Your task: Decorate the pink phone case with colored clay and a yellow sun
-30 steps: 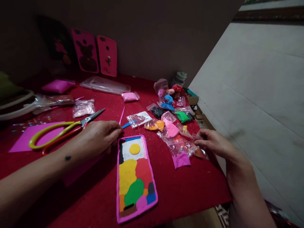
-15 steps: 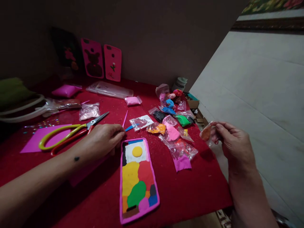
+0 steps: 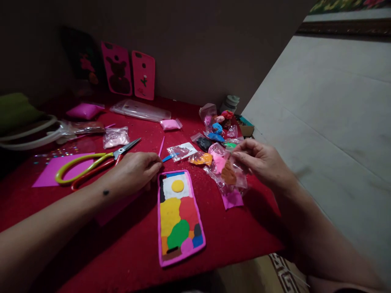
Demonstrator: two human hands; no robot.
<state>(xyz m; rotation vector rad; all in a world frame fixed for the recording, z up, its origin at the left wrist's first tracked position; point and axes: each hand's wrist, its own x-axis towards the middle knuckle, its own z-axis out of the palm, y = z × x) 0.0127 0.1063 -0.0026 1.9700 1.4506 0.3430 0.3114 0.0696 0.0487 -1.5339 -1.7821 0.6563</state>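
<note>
- A red-covered table (image 3: 244,240) spreads beneath both hands, with a dark wall (image 3: 195,49) beyond the grip and a pale wall (image 3: 336,101) to its right
- Below the right forearm, past the table's edge, a strip of floor (image 3: 282,268) shows a patterned border
- The right hand (image 3: 264,162) pinches the top of a clear bag of brown clay (image 3: 228,175), which hangs below and left of the fingertips
- Half a second earlier the bag was out by the table's right edge; now it is over the clustered packets, while the left hand (image 3: 139,169) keeps its place
- The left hand's fingers are drawn together, and whether they hold anything cannot be told
- Just below those fingers lies a multicoloured phone case (image 3: 179,219), nearer than the right hand's pinch and to its left
- Behind the held bag, a pink packet (image 3: 218,163) is partly covered; the right hand hides part of a green packet (image 3: 229,144)
- Left of the pinch sits an orange packet (image 3: 200,158), and a magenta packet (image 3: 232,199) pokes out beneath the bag
- Open scissors (image 3: 121,151) lie just beyond the left forearm, close to the hand
</note>
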